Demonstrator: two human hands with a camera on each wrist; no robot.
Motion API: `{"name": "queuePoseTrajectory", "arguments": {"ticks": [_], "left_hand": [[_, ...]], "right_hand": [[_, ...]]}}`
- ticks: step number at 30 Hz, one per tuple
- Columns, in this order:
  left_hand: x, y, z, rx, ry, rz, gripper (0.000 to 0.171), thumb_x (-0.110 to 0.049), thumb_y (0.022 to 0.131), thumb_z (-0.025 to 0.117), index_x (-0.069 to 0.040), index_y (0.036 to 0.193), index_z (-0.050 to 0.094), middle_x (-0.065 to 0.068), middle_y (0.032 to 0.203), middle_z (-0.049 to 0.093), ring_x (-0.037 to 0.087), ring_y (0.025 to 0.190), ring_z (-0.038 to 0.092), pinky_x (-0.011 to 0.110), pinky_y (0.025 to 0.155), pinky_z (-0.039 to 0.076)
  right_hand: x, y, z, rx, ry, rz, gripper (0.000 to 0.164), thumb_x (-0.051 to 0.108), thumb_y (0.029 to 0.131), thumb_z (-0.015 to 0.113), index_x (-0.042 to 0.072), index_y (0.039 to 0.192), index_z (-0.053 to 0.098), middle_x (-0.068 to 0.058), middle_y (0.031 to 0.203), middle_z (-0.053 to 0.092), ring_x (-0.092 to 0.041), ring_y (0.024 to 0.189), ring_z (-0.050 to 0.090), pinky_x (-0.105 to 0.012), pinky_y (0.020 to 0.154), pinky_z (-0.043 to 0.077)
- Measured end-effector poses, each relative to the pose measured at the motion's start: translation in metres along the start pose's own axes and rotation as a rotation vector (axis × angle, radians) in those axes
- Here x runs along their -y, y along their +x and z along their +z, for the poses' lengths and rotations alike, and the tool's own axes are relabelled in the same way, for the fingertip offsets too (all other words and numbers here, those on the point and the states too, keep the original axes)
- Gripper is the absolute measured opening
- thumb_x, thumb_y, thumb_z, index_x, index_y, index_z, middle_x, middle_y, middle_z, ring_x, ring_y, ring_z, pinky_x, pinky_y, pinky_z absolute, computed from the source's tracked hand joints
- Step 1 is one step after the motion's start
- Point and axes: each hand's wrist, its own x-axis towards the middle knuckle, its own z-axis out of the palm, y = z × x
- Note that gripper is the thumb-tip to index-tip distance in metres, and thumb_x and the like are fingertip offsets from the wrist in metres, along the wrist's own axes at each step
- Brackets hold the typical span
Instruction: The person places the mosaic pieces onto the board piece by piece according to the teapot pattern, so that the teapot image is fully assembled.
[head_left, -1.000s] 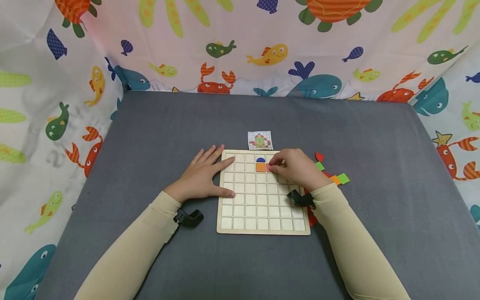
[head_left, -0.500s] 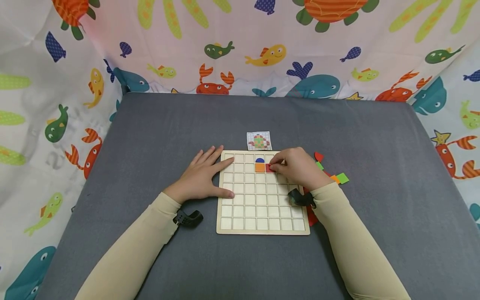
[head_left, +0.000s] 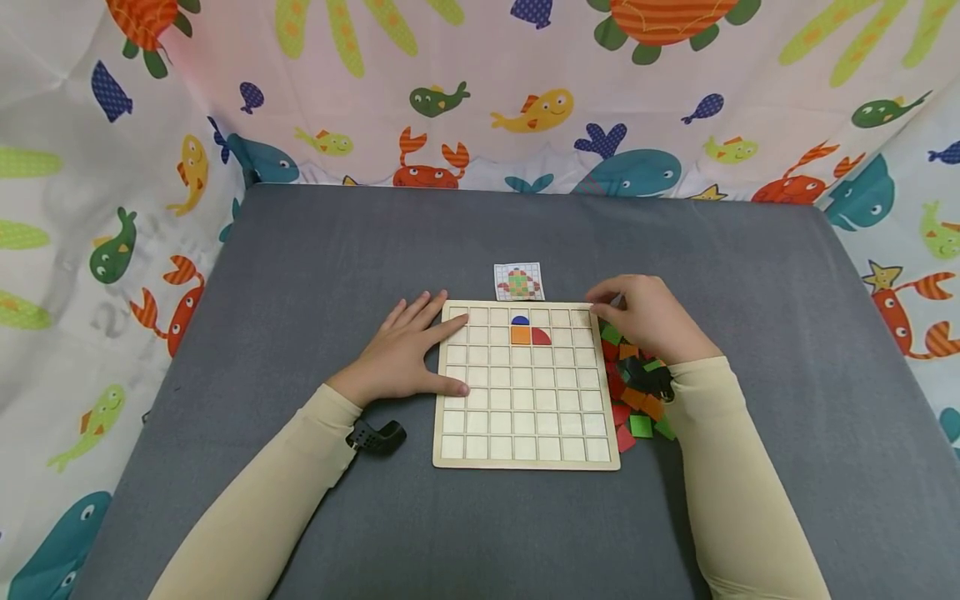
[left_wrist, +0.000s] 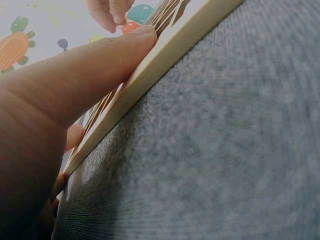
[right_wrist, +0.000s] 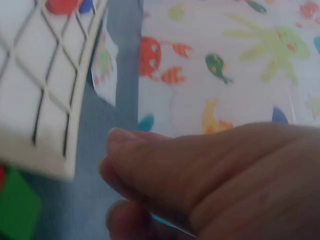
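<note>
A wooden grid board lies on the grey table in the head view. In its upper cells sit a blue half-round piece, an orange square and a red quarter-round piece. My left hand rests with spread fingers on the board's left edge; its thumb lies over the rim in the left wrist view. By the upper right corner is my right hand, thumb and fingers loosely bent. Nothing shows between them in the right wrist view.
Red, green and orange pieces lie heaped along the board's right side, partly hidden under my right hand and wrist. A small printed card with a coloured grid pattern lies against the board's far edge. A sea-animal cloth hangs behind the table.
My right hand has let go of the red quarter-round piece, which now lies beside the orange square, and has moved right towards the heap. My left hand has stayed put.
</note>
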Motion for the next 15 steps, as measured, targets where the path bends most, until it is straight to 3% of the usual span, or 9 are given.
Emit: {"name": "queuePoseTrajectory", "arguments": {"ticks": [6,11,15], "left_hand": [[0.0,0.0,0.001,0.0,0.005,-0.003,0.113,-0.088,0.076,0.068,-0.037,0.168,0.025,0.0,0.178,0.0,0.022,0.164,-0.006,0.048,0.13,-0.009],[0.0,0.0,0.0,0.0,0.004,-0.001,0.113,-0.087,0.076,0.069,-0.037,0.168,0.025,0.0,0.178,0.0,0.022,0.164,-0.006,0.048,0.13,-0.009],[0.0,0.0,0.0,0.002,0.009,0.006,0.113,-0.088,0.077,0.068,-0.037,0.168,0.025,0.0,0.178,0.0,0.022,0.164,-0.006,0.049,0.13,-0.009]], "right_hand": [[-0.024,-0.002,-0.012,-0.01,-0.012,0.046,0.026,0.015,0.105,0.066,0.003,0.127,0.075,-0.02,0.12,0.073,-0.031,0.093,0.067,-0.042,0.074,0.057],[-0.041,0.0,-0.013,0.007,-0.044,0.076,0.03,0.012,0.102,0.068,-0.003,0.128,0.073,-0.026,0.126,0.069,-0.04,0.111,0.064,-0.056,0.091,0.055],[-0.047,0.0,-0.015,0.03,-0.077,0.105,0.031,0.013,0.101,0.07,-0.005,0.126,0.072,-0.029,0.123,0.069,-0.042,0.11,0.062,-0.061,0.095,0.052]]}}
